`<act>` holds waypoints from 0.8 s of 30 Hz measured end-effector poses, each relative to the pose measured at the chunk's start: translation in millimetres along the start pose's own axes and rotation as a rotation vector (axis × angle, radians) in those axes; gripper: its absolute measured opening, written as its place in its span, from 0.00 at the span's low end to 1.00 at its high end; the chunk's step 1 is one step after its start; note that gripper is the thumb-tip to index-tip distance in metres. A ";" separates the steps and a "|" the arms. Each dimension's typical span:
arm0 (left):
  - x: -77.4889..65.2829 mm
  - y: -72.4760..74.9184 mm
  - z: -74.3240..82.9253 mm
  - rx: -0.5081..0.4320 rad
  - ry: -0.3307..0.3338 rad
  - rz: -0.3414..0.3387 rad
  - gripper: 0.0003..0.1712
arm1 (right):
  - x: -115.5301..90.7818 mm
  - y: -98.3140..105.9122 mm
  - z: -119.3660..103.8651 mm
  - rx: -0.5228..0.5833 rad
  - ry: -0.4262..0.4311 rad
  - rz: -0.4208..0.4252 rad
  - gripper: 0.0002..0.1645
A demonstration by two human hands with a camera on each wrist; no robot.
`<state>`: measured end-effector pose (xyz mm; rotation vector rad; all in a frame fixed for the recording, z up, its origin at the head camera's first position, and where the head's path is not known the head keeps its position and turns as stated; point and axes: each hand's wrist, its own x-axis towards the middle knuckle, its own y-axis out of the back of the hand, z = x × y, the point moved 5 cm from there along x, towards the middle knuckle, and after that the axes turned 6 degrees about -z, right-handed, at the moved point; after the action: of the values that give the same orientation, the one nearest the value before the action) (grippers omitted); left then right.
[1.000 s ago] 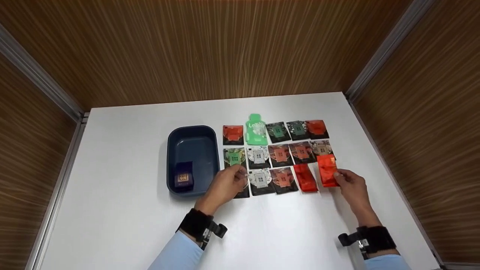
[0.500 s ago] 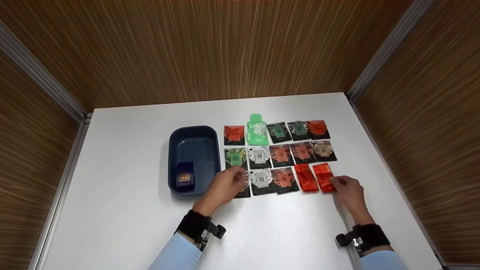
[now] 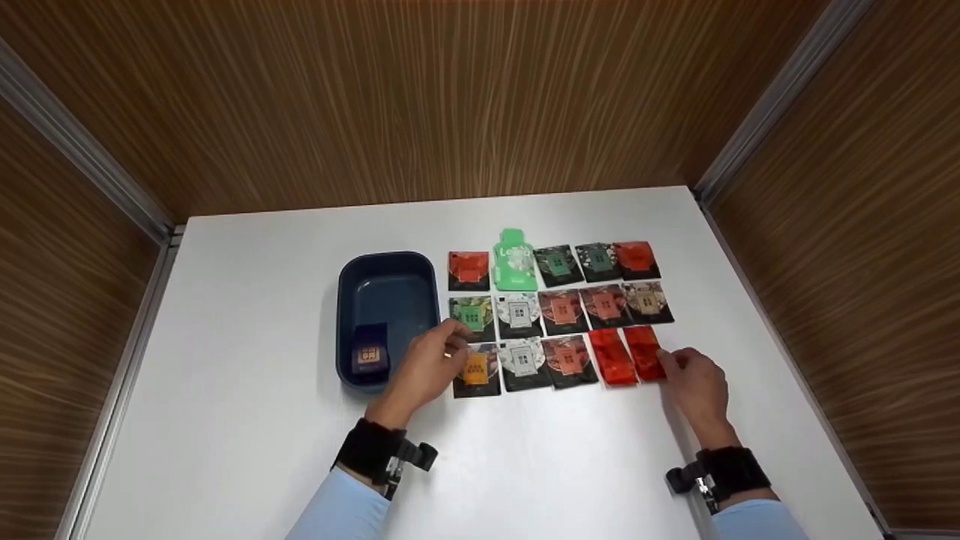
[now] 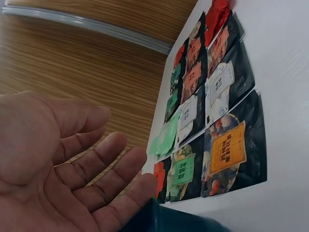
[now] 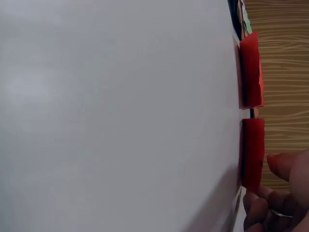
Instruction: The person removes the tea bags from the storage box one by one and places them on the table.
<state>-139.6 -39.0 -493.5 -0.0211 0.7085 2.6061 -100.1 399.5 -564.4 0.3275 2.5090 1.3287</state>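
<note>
My left hand (image 3: 426, 365) hovers over the right rim of the dark blue bin (image 3: 345, 300), holding nothing. In the left wrist view its fingers (image 4: 113, 169) are relaxed and apart. Closest to it lies a black sachet with an orange label (image 3: 477, 371), at the left end of the front row. My right hand (image 3: 696, 381) is at the right edge of a red foil packet (image 3: 643, 352), its fingertips right beside it. The right wrist view shows the thumb (image 5: 279, 164) standing off the packet's top. Another red packet (image 3: 613, 356) lies just left of it.
Three rows of sachets cover the middle of the white table (image 3: 555, 457), including a green bottle-shaped pouch (image 3: 514, 262) at the back. A purple packet (image 3: 370, 352) lies inside the bin. Wood-grain panels (image 3: 450, 105) enclose the table's back and sides.
My right hand has lowered the red packet beside the other one, at the right end of the front row, and straightened it. My left hand has moved left, uncovering the orange-labelled sachet.
</note>
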 end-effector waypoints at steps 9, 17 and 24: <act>-13.3 63.6 -6.3 0.160 0.089 0.162 0.16 | -0.2 -2.4 -56.3 0.100 0.118 0.148 0.20; -5.0 95.3 -26.8 0.525 0.205 0.066 0.26 | -6.3 -40.5 -155.8 0.190 0.351 0.077 0.11; 6.7 80.3 -45.8 0.703 0.308 -0.143 0.38 | -36.5 -94.9 -242.8 0.203 0.581 -0.086 0.05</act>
<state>-183.4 -120.6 -495.7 -0.2511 1.6263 2.1074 -157.4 148.9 -508.0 -0.1552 3.0983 1.2738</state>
